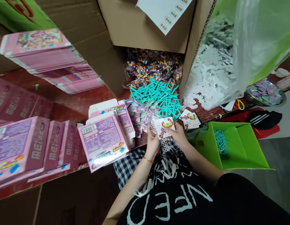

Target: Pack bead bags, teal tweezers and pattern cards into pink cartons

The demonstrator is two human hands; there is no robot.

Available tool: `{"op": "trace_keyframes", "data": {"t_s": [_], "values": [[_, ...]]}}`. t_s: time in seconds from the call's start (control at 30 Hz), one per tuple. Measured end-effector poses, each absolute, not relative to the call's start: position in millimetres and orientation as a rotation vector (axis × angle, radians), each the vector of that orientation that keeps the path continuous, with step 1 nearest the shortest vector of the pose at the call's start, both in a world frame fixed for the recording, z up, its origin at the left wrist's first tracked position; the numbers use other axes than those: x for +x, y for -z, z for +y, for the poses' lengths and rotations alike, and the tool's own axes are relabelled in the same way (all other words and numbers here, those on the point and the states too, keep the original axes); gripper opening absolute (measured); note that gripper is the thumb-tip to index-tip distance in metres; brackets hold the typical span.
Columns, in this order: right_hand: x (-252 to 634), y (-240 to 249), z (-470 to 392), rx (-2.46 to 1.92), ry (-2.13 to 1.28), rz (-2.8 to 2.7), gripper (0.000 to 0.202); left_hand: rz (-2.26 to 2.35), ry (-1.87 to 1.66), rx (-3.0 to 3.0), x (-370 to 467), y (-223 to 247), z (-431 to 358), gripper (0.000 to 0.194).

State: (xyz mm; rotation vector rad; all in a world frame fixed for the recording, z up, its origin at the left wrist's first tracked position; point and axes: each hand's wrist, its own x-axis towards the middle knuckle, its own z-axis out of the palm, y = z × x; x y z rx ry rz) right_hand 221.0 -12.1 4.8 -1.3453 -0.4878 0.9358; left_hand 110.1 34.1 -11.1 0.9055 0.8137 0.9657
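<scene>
Both my hands hold a small stack of white pattern cards with a pixel picture on top, together with a white mesh board under them. My left hand grips the stack's left edge; a thin gold bracelet sits on that wrist. My right hand grips the right edge. Just beyond the cards lies a heap of teal plastic tweezers on small pastel packets. An open pink box stands to the left of my hands.
Closed pink boxes line the left; flat pink cartons are stacked behind. Bead bags lie under a cardboard box. White mesh boards spill from a plastic bag at right. A green box holds teal pieces. More cards lie nearby.
</scene>
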Motion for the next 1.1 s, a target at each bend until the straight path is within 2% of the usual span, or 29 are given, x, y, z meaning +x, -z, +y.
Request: {"op": "trace_keyframes", "data": {"t_s": [0.1, 0.27, 0.47, 0.57, 0.67, 0.8, 0.87, 0.97, 1.1], "values": [[216.9, -7.1, -10.0, -1.205, -1.124, -0.302, 0.041, 0.770, -0.867, 0.890, 106.5, 8.4, 32.9, 0.050], [216.6, -5.4, -11.6, -1.219, -1.249, -0.315, 0.043, 0.834, -0.823, 0.717, 103.4, 8.6, 34.6, 0.057], [206.1, 20.2, 2.1, -1.325, -0.952, -0.522, 0.043, 0.785, -0.883, 0.615, 97.0, 11.7, 24.2, 0.050], [241.3, 23.4, 26.1, -1.513, -0.644, -0.736, 0.041, 0.813, -0.897, 0.538, 88.9, 14.0, 24.1, 0.050], [290.2, 22.2, 61.1, -1.839, -0.376, -0.993, 0.036, 0.822, -0.753, 0.439, 79.6, 13.7, 26.3, 0.050], [328.6, 22.1, 103.0, -2.087, -0.416, -1.237, 0.017, 0.788, -0.581, 0.399, 68.7, 8.9, 29.9, 0.044], [337.0, 17.6, 114.9, -2.104, -0.483, -1.274, 0.016, 0.782, -0.575, 0.371, 64.9, 5.3, 33.2, 0.043], [341.8, -2.2, 114.3, -2.020, -0.561, -1.253, 0.024, 0.782, -0.640, 0.328, 62.8, 0.0, 39.3, 0.046], [313.4, -36.7, 73.2, -1.578, -0.344, -1.298, 0.023, 0.779, -0.767, 0.355, 68.8, -4.4, 43.6, 0.049]]}}
